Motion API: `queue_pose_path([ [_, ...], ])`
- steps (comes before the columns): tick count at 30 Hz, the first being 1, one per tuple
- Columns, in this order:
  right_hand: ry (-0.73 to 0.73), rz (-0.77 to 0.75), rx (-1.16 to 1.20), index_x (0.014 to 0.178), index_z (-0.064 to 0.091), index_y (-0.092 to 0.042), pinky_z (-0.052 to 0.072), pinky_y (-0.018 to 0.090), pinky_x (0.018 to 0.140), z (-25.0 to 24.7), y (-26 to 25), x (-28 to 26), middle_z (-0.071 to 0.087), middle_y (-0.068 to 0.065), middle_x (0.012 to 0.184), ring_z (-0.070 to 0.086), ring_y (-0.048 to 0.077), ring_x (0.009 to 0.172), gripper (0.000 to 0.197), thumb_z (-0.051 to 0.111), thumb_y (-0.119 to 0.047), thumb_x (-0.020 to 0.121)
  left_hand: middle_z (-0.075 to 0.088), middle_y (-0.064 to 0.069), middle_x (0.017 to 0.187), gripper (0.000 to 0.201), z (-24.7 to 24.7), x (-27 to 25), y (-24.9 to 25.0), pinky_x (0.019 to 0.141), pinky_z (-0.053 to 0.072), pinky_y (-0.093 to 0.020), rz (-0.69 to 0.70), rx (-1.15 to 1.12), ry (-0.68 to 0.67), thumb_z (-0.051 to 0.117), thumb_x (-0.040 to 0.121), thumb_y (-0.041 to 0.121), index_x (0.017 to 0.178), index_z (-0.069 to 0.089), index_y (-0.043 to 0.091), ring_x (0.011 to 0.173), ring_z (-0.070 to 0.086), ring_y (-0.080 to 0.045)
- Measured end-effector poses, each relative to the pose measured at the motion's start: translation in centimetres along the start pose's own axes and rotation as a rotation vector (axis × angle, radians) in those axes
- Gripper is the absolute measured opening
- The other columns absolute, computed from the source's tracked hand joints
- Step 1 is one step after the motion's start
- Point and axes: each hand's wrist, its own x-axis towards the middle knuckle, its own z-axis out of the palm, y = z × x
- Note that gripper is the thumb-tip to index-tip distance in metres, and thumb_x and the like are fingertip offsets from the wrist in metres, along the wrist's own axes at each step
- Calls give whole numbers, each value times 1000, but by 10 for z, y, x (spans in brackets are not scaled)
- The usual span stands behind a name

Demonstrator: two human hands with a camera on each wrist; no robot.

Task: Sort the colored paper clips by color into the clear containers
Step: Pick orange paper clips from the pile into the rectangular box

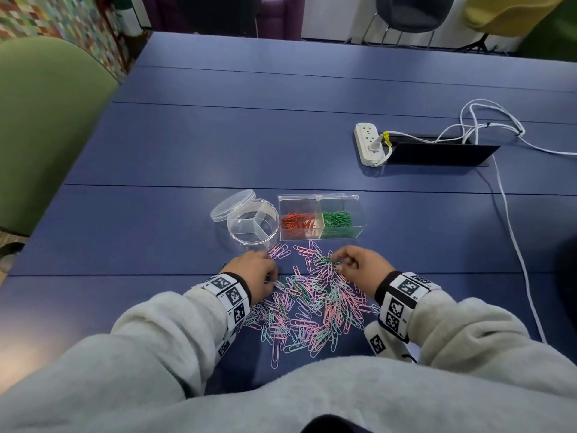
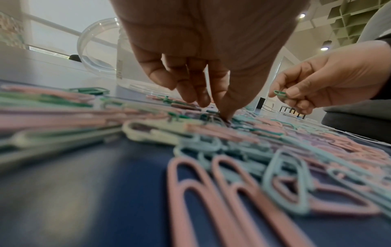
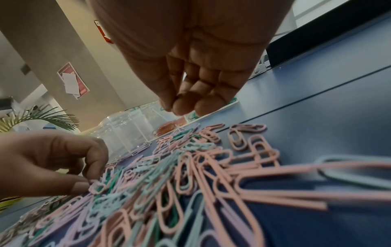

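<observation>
A loose pile of pastel pink, lilac, pale blue and dark green paper clips (image 1: 312, 304) lies on the blue table in front of me. My left hand (image 1: 274, 280) reaches down into the pile's left side. Its thumb and forefinger (image 2: 224, 115) close on a clip there, whose colour I cannot tell. My right hand (image 1: 339, 263) hovers over the pile's far right and pinches a dark green clip (image 2: 280, 94). Behind the pile, a clear two-part box (image 1: 359, 210) holds red clips (image 1: 298, 221) on the left and green clips (image 1: 337, 220) on the right. A round clear three-part container (image 1: 253, 226) stands empty.
The round container's lid (image 1: 232, 204) leans against its far left side. A white power strip (image 1: 370, 143) and white cables (image 1: 512, 232) lie at the back right by a dark cable hatch (image 1: 437, 153). A green chair (image 1: 40, 120) stands left of the table.
</observation>
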Motion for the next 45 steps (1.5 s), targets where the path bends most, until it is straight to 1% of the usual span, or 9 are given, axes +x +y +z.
queue_pose_path([
  [10,13,-3,-10,82,53,-28,43,15,58,3,0,-7,55,-8,75,49,7,63,21,52,-9,92,58,7,82,8,-8,-6,-9,75,47,-24,-78,-249,14,58,86,18,84,53,25,77,55,-13],
  [15,-32,13,50,85,52,-32,53,41,68,7,-13,-6,55,3,74,53,21,67,29,41,-6,91,57,9,80,7,-14,-11,-21,73,48,-25,-185,-178,35,55,85,17,87,58,23,79,56,-14],
  [20,-77,12,93,74,52,-21,39,27,53,11,-24,-4,48,-2,64,42,16,56,36,30,3,88,51,8,86,13,-12,-12,-16,71,40,-23,-91,-130,-43,55,85,17,95,60,24,81,51,-13],
  [24,-235,45,186,69,43,-15,32,16,43,14,-37,-4,42,2,61,36,5,43,32,27,7,85,51,3,102,20,-8,-4,-2,82,43,-28,16,-89,-76,56,87,22,106,62,27,95,51,-15],
  [27,-258,8,-13,70,42,-20,38,21,50,21,-40,0,44,-3,65,40,9,54,24,44,-12,92,53,2,109,21,-5,1,3,87,43,-31,30,-34,-76,59,87,28,108,62,28,105,50,-18],
  [30,-262,-4,-253,74,49,-27,52,28,61,29,-40,4,53,-9,74,55,13,67,17,60,-31,87,53,2,110,20,-4,5,6,80,38,-27,21,5,-83,61,86,30,106,61,25,105,49,-17],
  [33,-269,-24,-397,83,52,-32,50,28,73,34,-41,7,52,-13,81,57,15,83,14,65,-38,83,54,2,110,18,-6,7,8,79,37,-27,14,9,-76,60,88,30,103,62,21,105,49,-17],
  [38,-282,-53,-524,101,56,-26,41,26,71,37,-49,8,59,-5,104,52,14,85,25,65,-42,84,58,1,110,18,-8,5,5,87,46,-34,24,29,-110,54,91,31,103,63,21,103,53,-19],
  [45,-267,-71,-437,84,55,-24,36,20,53,39,-51,9,57,-9,81,55,13,77,7,61,-28,86,60,10,89,9,-14,-3,-6,75,43,-25,-48,-134,-83,59,89,32,93,62,25,84,55,-11],
])
